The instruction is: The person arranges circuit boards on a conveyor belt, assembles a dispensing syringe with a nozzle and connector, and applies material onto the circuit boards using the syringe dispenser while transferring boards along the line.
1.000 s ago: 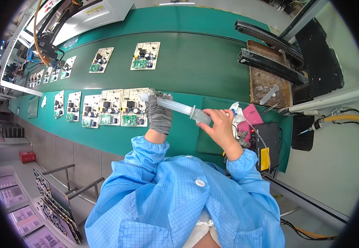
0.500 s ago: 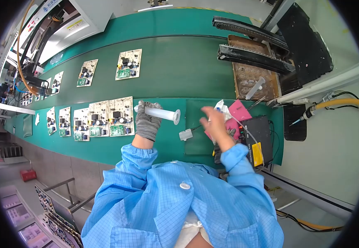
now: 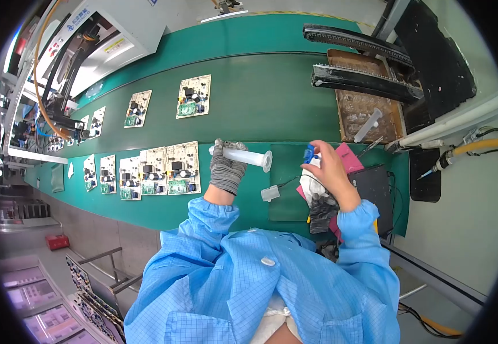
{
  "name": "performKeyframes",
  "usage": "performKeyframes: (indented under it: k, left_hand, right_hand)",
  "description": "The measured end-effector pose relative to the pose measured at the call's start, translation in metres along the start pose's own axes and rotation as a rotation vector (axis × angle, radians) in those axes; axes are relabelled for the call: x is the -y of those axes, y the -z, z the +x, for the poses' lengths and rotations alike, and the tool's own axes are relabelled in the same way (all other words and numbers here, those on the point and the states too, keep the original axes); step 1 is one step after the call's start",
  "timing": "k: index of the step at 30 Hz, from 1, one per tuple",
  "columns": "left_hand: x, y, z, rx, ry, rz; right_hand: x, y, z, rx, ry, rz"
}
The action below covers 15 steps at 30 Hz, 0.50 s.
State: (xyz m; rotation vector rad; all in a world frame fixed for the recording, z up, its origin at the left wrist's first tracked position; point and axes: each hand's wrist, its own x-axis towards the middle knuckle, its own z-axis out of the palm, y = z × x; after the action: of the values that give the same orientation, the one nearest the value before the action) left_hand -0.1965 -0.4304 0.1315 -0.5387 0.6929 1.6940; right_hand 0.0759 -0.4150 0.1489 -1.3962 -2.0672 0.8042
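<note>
Grey-gloved left hand (image 3: 227,173) grips translucent plastic syringe barrel (image 3: 247,156), apparently keeping its flanged end accessible; bare right hand (image 3: 334,173) pinches small blue object (image 3: 309,153).

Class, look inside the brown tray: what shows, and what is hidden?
A syringe lies in the tray. The lower black rail crosses above, covering whatever is beneath.

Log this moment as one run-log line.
left hand: gloved, holding syringe | right hand: bare, fingers at small blue item, grip unclear | translucent piece: on green mat | circuit boards: left of syringe
</note>
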Motion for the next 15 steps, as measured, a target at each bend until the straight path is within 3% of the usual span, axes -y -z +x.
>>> performKeyframes:
  k: [4, 15]
  left_hand:
    - [0.021, -0.009, -0.001, -0.028, -0.018, 0.02]
    - [0.041, -0.027, -0.019, 0.064, -0.075, 0.087]
  right_hand:
    - [0.064, 0.01, -0.019, -0.108, 0.165, 0.037]
    - [0.077, -0.003, -0.022, -0.195, 0.196, -0.045]
